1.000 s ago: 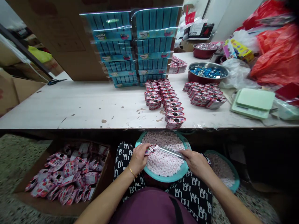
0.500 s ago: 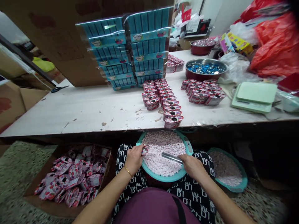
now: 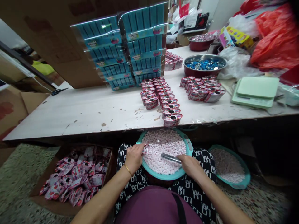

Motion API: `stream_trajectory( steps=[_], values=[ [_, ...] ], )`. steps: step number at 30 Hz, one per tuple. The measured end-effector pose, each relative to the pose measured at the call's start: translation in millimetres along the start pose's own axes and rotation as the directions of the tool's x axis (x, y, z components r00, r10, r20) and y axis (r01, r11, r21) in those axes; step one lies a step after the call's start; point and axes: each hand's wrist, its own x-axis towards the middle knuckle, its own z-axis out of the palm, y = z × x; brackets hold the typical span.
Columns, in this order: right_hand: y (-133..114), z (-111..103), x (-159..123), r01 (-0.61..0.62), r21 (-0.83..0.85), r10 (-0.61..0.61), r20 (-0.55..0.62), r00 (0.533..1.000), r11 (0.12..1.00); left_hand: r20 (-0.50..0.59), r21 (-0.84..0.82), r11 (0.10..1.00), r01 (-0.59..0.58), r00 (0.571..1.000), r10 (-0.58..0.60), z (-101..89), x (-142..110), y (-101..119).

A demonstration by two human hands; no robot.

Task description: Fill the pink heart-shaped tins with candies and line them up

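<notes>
A teal basin (image 3: 189, 148) full of small pink and white candies (image 3: 163, 149) rests on my lap under the table edge. My left hand (image 3: 134, 157) is closed at the basin's left rim, pinching a small pink packet that is mostly hidden by my fingers. My right hand (image 3: 190, 165) grips the handle of a metal scoop (image 3: 171, 158) that lies over the candies, pointing left.
On the white table (image 3: 93, 109) stand rows of filled pink packets (image 3: 163, 99), more pink packets (image 3: 201, 88), stacked teal candy boxes (image 3: 130, 53), a bowl of blue sweets (image 3: 205, 65) and a green scale (image 3: 255, 91). A cardboard box of empty packets (image 3: 74, 177) sits on the floor left; a second teal basin (image 3: 230, 166) right.
My left hand with the packet has drawn away from the scoop toward the basin's left rim. The scoop has dropped lower over the candies. The camera tilted slightly.
</notes>
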Motion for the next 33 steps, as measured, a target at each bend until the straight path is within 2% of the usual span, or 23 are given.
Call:
stream_trajectory(
  steps=[4, 8, 13, 22, 29, 33],
  values=[
    [0, 4, 6, 0.009, -0.009, -0.009, 0.002, 1.0, 1.0, 0.017, 0.025, 1.0, 0.011, 1.0, -0.011, 6.4, 1, 0],
    [2, 9, 10, 0.012, 0.007, -0.012, -0.008, 1.0, 1.0, -0.017, 0.099, 0.992, -0.072, 0.997, 0.074, 0.8, 0, 6],
    [7, 15, 10, 0.012, 0.029, -0.012, 0.002, 1.0, 1.0, -0.022, 0.147, 0.985, -0.089, 0.995, 0.093, -6.0, 1, 10],
    [8, 23, 19, 0.04, 0.045, -0.04, -0.002, 0.999, 0.998, -0.043, -0.021, 0.999, -0.026, 0.999, 0.026, -0.4, 2, 4],
    [16, 34, 22, 0.074, 0.059, -0.073, -0.026, 0.997, 0.995, -0.022, 0.064, 0.997, -0.041, 0.999, 0.043, -3.9, -2, 7],
    [18, 37, 23, 0.064, 0.049, -0.062, -0.023, 0.998, 0.997, -0.033, 0.0, 1.0, -0.026, 0.999, 0.026, -2.1, -1, -2]
  ],
)
